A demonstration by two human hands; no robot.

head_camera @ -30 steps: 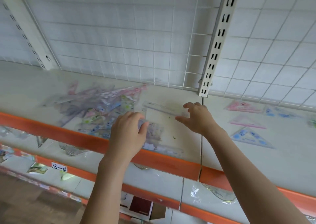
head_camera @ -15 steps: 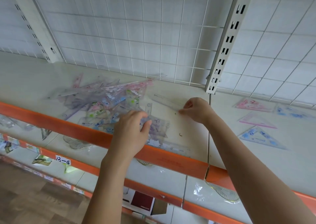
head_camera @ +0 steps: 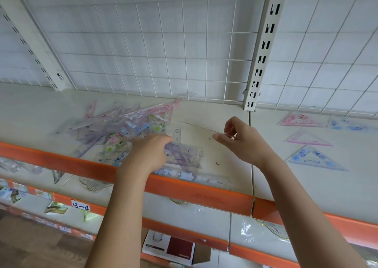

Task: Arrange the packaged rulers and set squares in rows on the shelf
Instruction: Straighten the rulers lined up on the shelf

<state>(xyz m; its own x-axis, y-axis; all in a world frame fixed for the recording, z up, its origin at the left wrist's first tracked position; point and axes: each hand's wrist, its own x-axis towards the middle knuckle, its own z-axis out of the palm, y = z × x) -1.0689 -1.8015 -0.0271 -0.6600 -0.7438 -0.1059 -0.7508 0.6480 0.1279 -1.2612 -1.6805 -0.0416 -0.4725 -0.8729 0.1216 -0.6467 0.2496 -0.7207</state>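
Note:
A loose heap of packaged rulers and set squares (head_camera: 122,128) lies on the white shelf (head_camera: 30,112), left of centre. My left hand (head_camera: 150,152) rests palm down on the heap's right edge, over a purple set square (head_camera: 182,155). My right hand (head_camera: 243,139) pinches the right end of a clear ruler (head_camera: 196,125), which is lifted edge-on just above the shelf. Several set squares lie singly on the right shelf section: pink ones (head_camera: 300,121) (head_camera: 306,139) and blue ones (head_camera: 347,124) (head_camera: 315,159).
An orange lip (head_camera: 194,196) runs along the shelf's front edge. A wire grid (head_camera: 163,42) backs the shelf, with a slotted upright post (head_camera: 263,49) between the two sections. A long ruler (head_camera: 194,175) lies by the lip. Lower shelves hold packaged goods.
My right hand has closed on the clear ruler's end and tilted it up onto its edge. My left hand slid a little further onto the heap.

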